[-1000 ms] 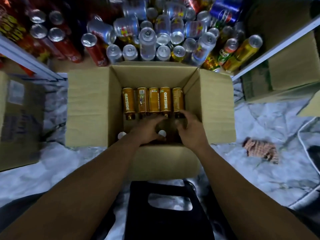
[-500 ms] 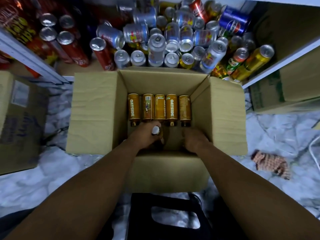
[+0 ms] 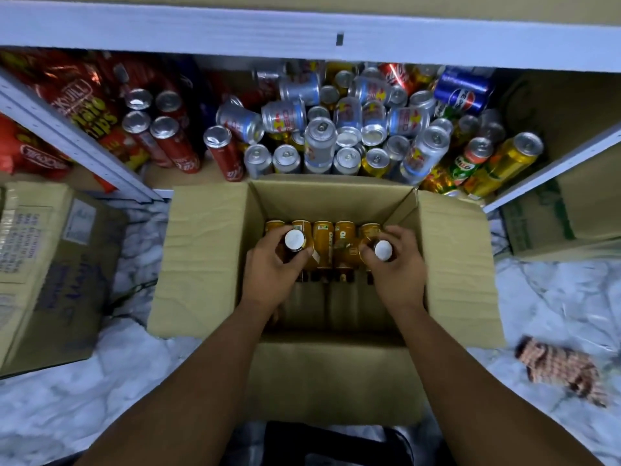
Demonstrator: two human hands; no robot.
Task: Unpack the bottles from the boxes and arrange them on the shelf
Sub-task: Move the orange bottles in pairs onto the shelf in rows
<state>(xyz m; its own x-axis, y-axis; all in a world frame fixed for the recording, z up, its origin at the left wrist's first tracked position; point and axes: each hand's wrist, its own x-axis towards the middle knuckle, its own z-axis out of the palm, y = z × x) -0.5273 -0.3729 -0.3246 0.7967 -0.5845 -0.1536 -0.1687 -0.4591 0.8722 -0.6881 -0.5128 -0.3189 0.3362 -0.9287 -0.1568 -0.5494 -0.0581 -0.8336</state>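
Gripping one bottle (image 3: 294,239) each over box (image 3: 201,257): left hand (image 3: 274,270), right hand (image 3: 398,270); cans (image 3: 319,142) crowd shelf (image 3: 235,31) ahead; cloth (image 3: 561,371), perhaps, on floor (image 3: 100,398).

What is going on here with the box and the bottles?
A person is unpacking an open cardboard box on the floor, in front of a shelf full of cans. The left hand grips a white-capped bottle and the right hand grips a second bottle, both above the row of bottles lying in the box. Neither is on the shelf yet.
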